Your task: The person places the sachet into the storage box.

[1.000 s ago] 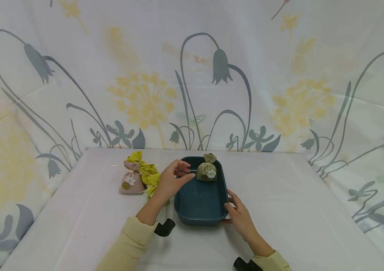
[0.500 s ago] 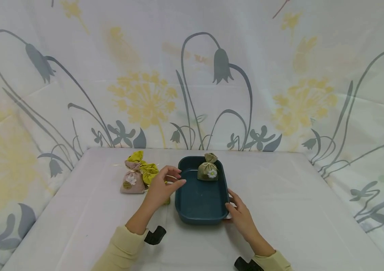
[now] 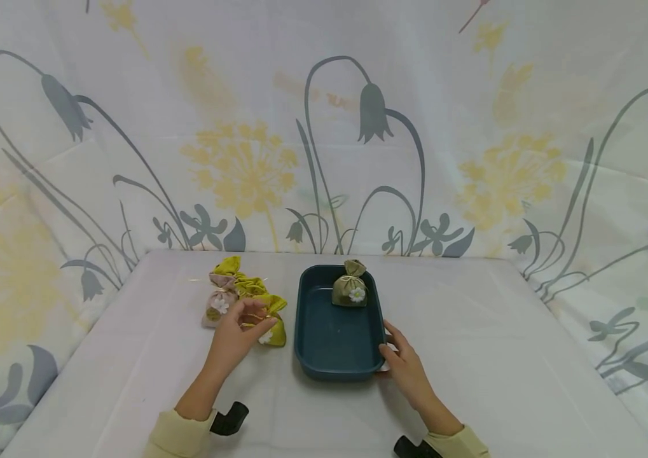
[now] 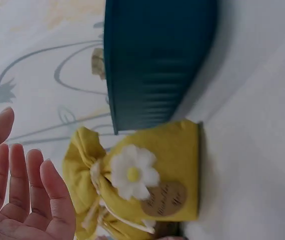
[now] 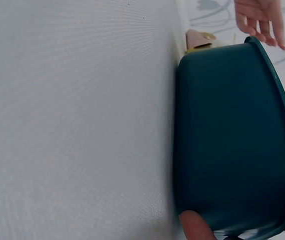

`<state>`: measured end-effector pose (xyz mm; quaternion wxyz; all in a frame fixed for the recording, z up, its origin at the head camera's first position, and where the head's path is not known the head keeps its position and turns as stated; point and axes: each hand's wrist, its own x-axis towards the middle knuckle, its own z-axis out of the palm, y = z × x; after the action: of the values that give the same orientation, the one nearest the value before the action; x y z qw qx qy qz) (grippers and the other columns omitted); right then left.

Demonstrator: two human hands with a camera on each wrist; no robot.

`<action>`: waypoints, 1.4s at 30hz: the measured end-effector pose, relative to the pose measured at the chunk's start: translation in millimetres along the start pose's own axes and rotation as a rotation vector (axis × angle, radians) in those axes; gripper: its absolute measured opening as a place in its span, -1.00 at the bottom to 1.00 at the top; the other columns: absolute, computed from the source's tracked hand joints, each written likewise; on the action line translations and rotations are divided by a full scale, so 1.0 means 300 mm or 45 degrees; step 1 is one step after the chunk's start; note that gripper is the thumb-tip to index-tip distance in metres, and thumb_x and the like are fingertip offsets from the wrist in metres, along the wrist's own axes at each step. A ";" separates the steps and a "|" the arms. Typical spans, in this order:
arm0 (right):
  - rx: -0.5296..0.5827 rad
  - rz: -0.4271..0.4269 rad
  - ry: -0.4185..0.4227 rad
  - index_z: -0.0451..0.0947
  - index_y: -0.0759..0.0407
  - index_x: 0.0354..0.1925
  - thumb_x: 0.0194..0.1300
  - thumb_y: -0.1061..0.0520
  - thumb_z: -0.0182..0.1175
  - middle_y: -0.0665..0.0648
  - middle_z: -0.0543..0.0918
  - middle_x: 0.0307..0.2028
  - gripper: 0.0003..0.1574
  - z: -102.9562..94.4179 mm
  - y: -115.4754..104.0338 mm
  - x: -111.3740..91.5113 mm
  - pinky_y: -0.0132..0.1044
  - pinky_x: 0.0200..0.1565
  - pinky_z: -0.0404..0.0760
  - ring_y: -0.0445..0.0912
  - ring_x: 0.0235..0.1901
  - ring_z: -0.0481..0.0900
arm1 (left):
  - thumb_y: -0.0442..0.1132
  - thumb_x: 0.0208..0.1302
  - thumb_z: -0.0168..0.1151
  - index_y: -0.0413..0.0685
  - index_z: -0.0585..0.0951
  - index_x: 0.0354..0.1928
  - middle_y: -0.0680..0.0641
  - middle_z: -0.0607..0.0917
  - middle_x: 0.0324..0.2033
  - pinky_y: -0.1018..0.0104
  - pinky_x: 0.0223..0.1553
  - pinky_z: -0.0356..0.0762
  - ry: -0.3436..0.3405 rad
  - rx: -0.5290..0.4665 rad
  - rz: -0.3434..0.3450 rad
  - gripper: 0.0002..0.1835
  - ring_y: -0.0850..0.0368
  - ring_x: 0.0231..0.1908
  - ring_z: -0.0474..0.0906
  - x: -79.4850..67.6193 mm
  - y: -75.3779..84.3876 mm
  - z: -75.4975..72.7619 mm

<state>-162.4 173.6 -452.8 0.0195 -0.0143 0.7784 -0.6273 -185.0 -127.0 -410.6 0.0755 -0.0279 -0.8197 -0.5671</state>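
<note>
My left hand [image 3: 231, 340] hovers beside the near yellow drawstring pouch [image 3: 279, 332], fingers loosely bent and nothing between them. In the left wrist view this pouch, with a white felt flower and a round brown label, stands apart from the fingers [image 4: 18, 172]. My right hand [image 3: 406, 369] holds the right side of a dark teal rectangular tub [image 3: 337, 346], with one digit low on its wall and another at its rim in the right wrist view. Inside the tub's far right corner sits an olive-green pouch [image 3: 348, 292] with a white flower.
Behind the left hand lie a pinkish pouch [image 3: 212, 315] with a white flower and more yellow pouches [image 3: 250, 287], bunched together left of the tub. A white cloth [image 3: 472, 331] covers the table. A flower-printed curtain [image 3: 324, 159] hangs at the back.
My left hand has moved left and toward me, from over the tub's left rim to beside the near yellow pouch. The right hand and the tub stay put.
</note>
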 end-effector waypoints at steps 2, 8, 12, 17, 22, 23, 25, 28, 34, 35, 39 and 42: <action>-0.010 -0.002 0.003 0.04 0.26 0.39 0.41 0.25 -0.09 0.48 0.21 0.23 -0.37 -0.001 -0.001 -0.001 -0.06 -0.33 0.63 0.31 0.09 0.38 | -0.09 0.10 0.37 -0.13 0.53 -0.06 -0.08 0.58 -0.20 0.38 -0.16 0.47 -0.003 0.018 -0.014 -0.58 0.08 -0.17 0.49 -0.003 -0.019 -0.010; -0.014 -0.002 0.005 0.04 0.25 0.39 0.41 0.25 -0.09 0.48 0.22 0.23 -0.37 -0.001 -0.001 -0.001 -0.05 -0.33 0.63 0.31 0.10 0.37 | -0.18 0.09 0.38 -0.17 0.53 -0.07 -0.14 0.59 -0.18 0.31 -0.15 0.49 0.037 0.082 -0.010 -0.61 0.04 -0.16 0.50 0.004 -0.074 -0.040; -0.007 0.002 0.001 0.03 0.25 0.39 0.41 0.25 -0.09 0.48 0.21 0.23 -0.36 0.000 -0.003 -0.001 -0.05 -0.33 0.63 0.30 0.09 0.37 | -0.16 0.09 0.38 -0.20 0.52 -0.05 -0.17 0.58 -0.15 0.23 -0.13 0.49 0.055 0.114 -0.039 -0.58 0.00 -0.14 0.51 0.016 -0.107 -0.062; -0.016 0.000 0.006 0.03 0.24 0.40 0.41 0.23 -0.09 0.47 0.22 0.24 -0.36 0.003 -0.007 -0.001 -0.05 -0.34 0.63 0.30 0.09 0.38 | -0.09 0.10 0.37 -0.19 0.50 0.00 -0.18 0.55 -0.11 0.12 -0.10 0.47 0.036 0.105 -0.092 -0.52 -0.03 -0.09 0.49 0.030 -0.138 -0.082; -0.032 0.001 0.012 0.04 0.24 0.39 0.41 0.24 -0.09 0.47 0.22 0.23 -0.36 0.005 -0.007 -0.002 -0.06 -0.34 0.63 0.30 0.09 0.38 | -0.11 0.10 0.38 -0.23 0.45 0.04 -0.24 0.50 -0.03 0.08 0.02 0.42 -0.019 0.054 -0.103 -0.47 -0.08 0.00 0.46 0.045 -0.154 -0.087; -0.032 0.000 0.013 0.04 0.25 0.39 0.41 0.25 -0.09 0.47 0.22 0.23 -0.36 0.005 -0.006 -0.002 -0.06 -0.34 0.63 0.30 0.09 0.38 | -0.13 0.10 0.38 -0.24 0.44 0.05 -0.26 0.49 -0.01 0.07 0.04 0.41 -0.036 0.040 -0.097 -0.46 -0.10 0.02 0.45 0.049 -0.157 -0.086; -0.036 -0.005 0.016 0.04 0.25 0.39 0.41 0.25 -0.09 0.47 0.22 0.23 -0.37 0.006 -0.005 -0.003 -0.07 -0.34 0.63 0.31 0.09 0.38 | -0.15 0.09 0.39 -0.24 0.41 0.08 -0.27 0.45 0.04 0.05 0.07 0.39 -0.073 0.032 -0.090 -0.43 -0.13 0.08 0.41 0.057 -0.162 -0.082; -0.030 -0.010 0.019 0.04 0.26 0.38 0.41 0.26 -0.09 0.48 0.22 0.23 -0.37 0.007 -0.001 -0.003 -0.06 -0.34 0.63 0.31 0.09 0.37 | -0.22 0.08 0.40 -0.23 0.37 0.11 -0.26 0.40 0.09 0.04 0.14 0.31 -0.137 -0.015 -0.079 -0.42 -0.16 0.16 0.33 0.067 -0.166 -0.073; -0.014 -0.014 0.021 0.06 0.26 0.38 0.40 0.27 -0.10 0.48 0.24 0.22 -0.38 0.009 -0.001 -0.002 -0.06 -0.35 0.63 0.31 0.08 0.38 | -0.32 -0.01 0.44 -0.17 0.32 0.18 -0.22 0.42 0.07 0.05 0.23 0.17 -0.195 -0.024 0.001 -0.30 -0.11 0.17 0.30 0.080 -0.187 -0.046; -0.017 -0.016 0.023 0.06 0.26 0.38 0.40 0.27 -0.10 0.48 0.24 0.22 -0.38 0.009 -0.002 -0.003 -0.06 -0.35 0.63 0.31 0.08 0.39 | -0.33 -0.03 0.46 -0.16 0.31 0.19 -0.21 0.43 0.07 0.04 0.23 0.18 -0.194 -0.011 0.021 -0.27 -0.10 0.16 0.31 0.082 -0.190 -0.042; -0.024 -0.020 0.027 0.06 0.26 0.38 0.40 0.26 -0.10 0.48 0.24 0.21 -0.38 0.008 -0.002 -0.003 -0.06 -0.35 0.63 0.31 0.07 0.40 | -0.38 -0.09 0.48 -0.16 0.31 0.22 -0.19 0.45 0.07 0.01 0.19 0.24 -0.184 0.052 0.111 -0.22 -0.09 0.12 0.35 0.089 -0.197 -0.028; -0.022 -0.017 0.030 0.05 0.26 0.38 0.40 0.26 -0.10 0.47 0.24 0.22 -0.38 0.009 0.000 -0.002 -0.06 -0.35 0.63 0.30 0.07 0.40 | -0.40 -0.11 0.48 -0.16 0.32 0.22 -0.19 0.47 0.05 0.00 0.14 0.30 -0.171 0.102 0.166 -0.20 -0.09 0.08 0.38 0.095 -0.201 -0.023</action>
<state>-161.6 171.0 -453.2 0.0060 -0.0122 0.7840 -0.6207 -220.4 -156.1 -459.7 0.0580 -0.1163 -0.8413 -0.5246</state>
